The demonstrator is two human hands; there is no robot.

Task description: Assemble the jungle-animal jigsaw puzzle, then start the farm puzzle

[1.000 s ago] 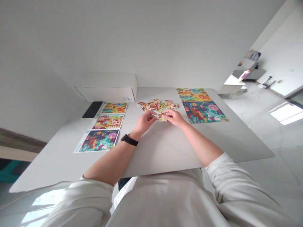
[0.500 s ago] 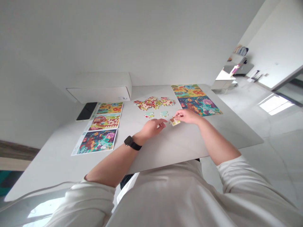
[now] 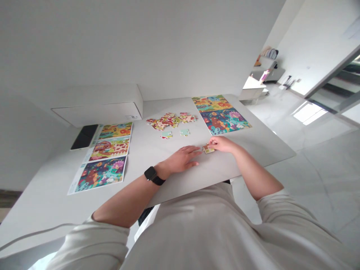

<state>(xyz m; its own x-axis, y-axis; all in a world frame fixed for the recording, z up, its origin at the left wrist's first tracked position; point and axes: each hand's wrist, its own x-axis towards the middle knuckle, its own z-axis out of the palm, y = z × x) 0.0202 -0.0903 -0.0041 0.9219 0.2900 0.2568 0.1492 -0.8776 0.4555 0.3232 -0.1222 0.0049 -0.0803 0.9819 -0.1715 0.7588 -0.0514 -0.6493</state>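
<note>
My right hand (image 3: 222, 144) has its fingers closed on a jigsaw puzzle piece (image 3: 207, 150), brown and pale yellow, low over or on the table. My left hand (image 3: 184, 159) is just left of that piece, fingers stretched out and apart, holding nothing. Beyond my hands lie two pale green puzzle pieces, a left one (image 3: 166, 134) with a bit of red and a right one (image 3: 185, 132). Behind them is a heap of colourful puzzle pieces (image 3: 170, 121), overlapping one another.
Finished-looking picture panels (image 3: 225, 120) lie at the back right. On the left are a printed picture sheet (image 3: 102, 172), a black phone (image 3: 84, 137) and a white box (image 3: 98, 112) against the wall. The grey table (image 3: 157, 195) ends near my body.
My right hand and its puzzle piece have come slightly nearer my body. My left hand has lowered and its fingers have spread. The camera view has shifted to the right.
</note>
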